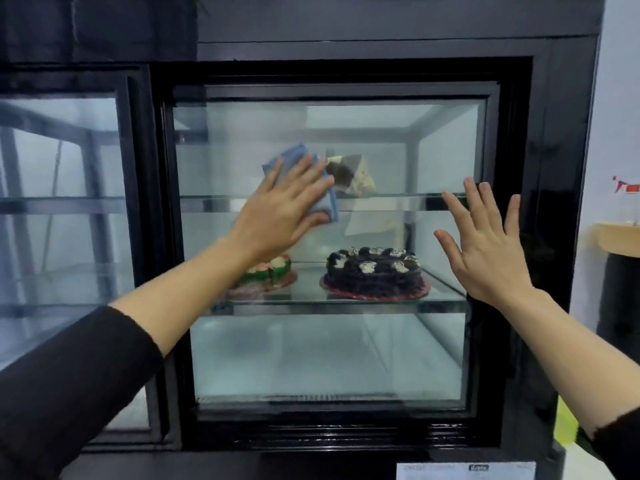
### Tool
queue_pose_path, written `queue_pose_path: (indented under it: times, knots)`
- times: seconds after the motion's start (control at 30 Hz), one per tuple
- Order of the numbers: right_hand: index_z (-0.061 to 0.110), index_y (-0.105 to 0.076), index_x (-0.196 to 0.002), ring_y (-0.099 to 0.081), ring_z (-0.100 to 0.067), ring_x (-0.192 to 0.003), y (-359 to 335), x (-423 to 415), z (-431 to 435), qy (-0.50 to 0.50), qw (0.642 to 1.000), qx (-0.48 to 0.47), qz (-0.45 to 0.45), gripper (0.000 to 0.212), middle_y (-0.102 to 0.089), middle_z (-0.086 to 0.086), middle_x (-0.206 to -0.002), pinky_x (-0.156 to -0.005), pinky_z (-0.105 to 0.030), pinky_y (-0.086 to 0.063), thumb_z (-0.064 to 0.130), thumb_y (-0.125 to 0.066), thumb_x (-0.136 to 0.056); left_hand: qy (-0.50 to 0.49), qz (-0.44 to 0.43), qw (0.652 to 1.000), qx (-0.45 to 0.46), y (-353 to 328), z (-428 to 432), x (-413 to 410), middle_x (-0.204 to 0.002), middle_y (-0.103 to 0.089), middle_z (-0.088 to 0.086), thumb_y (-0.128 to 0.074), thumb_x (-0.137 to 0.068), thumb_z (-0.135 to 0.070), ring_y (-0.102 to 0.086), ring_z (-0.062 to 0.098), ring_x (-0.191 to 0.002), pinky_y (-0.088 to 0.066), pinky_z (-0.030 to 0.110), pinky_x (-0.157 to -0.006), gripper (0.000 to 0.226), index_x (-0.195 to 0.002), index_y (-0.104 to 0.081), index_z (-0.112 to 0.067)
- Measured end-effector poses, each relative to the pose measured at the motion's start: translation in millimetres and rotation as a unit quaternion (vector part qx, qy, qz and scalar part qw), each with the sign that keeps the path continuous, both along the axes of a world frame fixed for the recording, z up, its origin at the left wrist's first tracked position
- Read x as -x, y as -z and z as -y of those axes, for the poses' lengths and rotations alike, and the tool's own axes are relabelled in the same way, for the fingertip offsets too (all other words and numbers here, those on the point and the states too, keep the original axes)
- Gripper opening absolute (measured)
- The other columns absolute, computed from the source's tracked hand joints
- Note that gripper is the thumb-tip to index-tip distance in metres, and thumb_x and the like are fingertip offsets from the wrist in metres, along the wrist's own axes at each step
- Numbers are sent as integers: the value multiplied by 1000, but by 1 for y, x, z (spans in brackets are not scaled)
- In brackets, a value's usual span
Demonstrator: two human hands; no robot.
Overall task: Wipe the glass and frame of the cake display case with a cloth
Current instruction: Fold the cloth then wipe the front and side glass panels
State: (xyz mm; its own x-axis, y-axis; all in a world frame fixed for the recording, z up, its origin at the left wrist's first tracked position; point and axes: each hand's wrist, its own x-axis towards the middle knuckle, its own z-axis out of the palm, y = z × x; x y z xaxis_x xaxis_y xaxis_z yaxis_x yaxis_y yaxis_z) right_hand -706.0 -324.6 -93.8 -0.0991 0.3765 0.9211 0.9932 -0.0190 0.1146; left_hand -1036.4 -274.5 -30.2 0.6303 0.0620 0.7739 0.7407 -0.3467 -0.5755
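The cake display case fills the view, with a black frame (512, 237) around its glass door (325, 355). My left hand (280, 213) lies flat on the glass, left of centre, and presses a folded blue cloth (289, 155) against it. The cloth sticks out above and to the right of the fingers. My right hand (485, 244) is spread open at the glass's right edge, beside the frame, and holds nothing.
Inside, a chocolate cake (375, 271) and a partly hidden green-rimmed cake (273, 268) sit on the middle shelf. A cake slice (353, 174) stands on the upper shelf. A second glass panel (62, 209) lies to the left. A wooden-topped stand (620, 244) is at the right.
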Motion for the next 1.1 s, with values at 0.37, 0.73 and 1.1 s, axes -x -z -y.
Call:
queue_pose_path:
  times: [0.37,0.73,1.1]
  knots:
    - [15,-20,-155,-13,-31,-151,10,-8,-14,-2,995,-86,54,62,-16,-16,-162,-122,-51,-13,47,-26,-103,-25,-3,1000,3,115,8,-90,-159,-24,8,-36,-100,-52,-19,30,-148,-19,57,-116,65,-151,-30,-12]
    - [11,-37,-148,-27,-31,-147,19,-15,-9,-43,982,-182,26,54,-36,-13,-155,-120,-59,-7,36,-43,-101,-14,-40,999,-14,33,6,-115,-159,-28,7,-34,-100,-52,-21,28,-148,-15,52,-120,64,-151,-30,-14]
    - [11,-39,-146,-25,-32,-147,20,-18,-5,-143,969,-200,-26,46,-36,-13,-155,-122,-50,-11,28,-39,-103,61,172,981,64,41,10,-195,-162,-18,11,-36,-101,-42,-9,28,-150,-2,53,-120,59,-149,-31,-8]
